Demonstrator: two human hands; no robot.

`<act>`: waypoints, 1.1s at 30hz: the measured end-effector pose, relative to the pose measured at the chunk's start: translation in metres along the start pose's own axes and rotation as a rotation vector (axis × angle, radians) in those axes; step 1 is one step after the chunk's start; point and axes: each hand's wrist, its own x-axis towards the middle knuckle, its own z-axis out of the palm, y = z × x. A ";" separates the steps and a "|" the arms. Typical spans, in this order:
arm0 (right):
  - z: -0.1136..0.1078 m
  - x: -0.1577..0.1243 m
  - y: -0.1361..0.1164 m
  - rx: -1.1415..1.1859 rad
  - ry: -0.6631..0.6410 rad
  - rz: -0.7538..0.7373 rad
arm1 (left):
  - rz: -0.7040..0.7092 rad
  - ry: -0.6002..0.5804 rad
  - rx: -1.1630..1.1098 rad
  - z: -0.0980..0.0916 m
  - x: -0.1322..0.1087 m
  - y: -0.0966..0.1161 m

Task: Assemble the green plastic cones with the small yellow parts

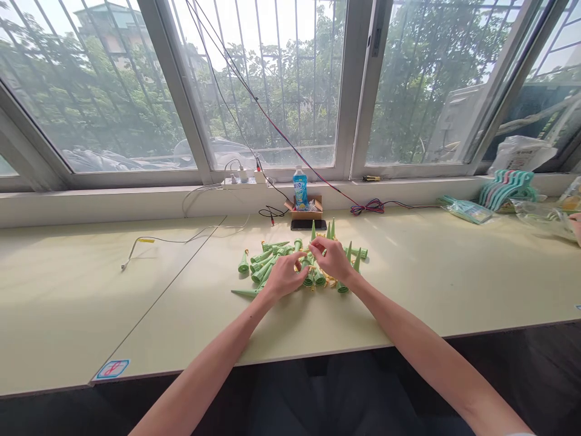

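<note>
Over a pile of green plastic cones point(259, 274), my two hands are close together. The fingers of my left hand point(285, 275) are curled round one green cone point(305, 264), whose lower part shows beside the thumb. My right hand point(330, 257) is closed in a pinch just above it; what the fingertips hold is too small to make out. Small yellow pieces point(330, 282) lie among the cones under my right hand. Several cones stand point up, such as the upright cone point(357, 260) by my right wrist. A cone with a yellow tip point(244, 262) stands at the left.
Behind the pile are a dark phone point(308, 224) and a small cardboard box point(305, 214) with a blue bottle point(300, 189). A coiled cable point(368, 206) lies near the sill. Green hangers point(508, 191) and plastic bags are at right, where part of another person's hand point(576, 226) shows.
</note>
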 end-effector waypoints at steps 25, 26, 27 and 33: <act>-0.003 0.002 -0.008 0.016 0.103 0.027 | -0.170 0.282 -0.325 -0.009 0.004 0.007; -0.003 0.002 -0.008 0.016 0.102 0.027 | -0.173 0.279 -0.337 -0.009 0.003 0.007; -0.004 0.002 -0.008 0.015 0.100 0.026 | -0.174 0.278 -0.343 -0.009 0.003 0.008; -0.004 0.002 -0.010 0.011 0.101 0.019 | -0.170 0.282 -0.345 -0.008 0.004 0.007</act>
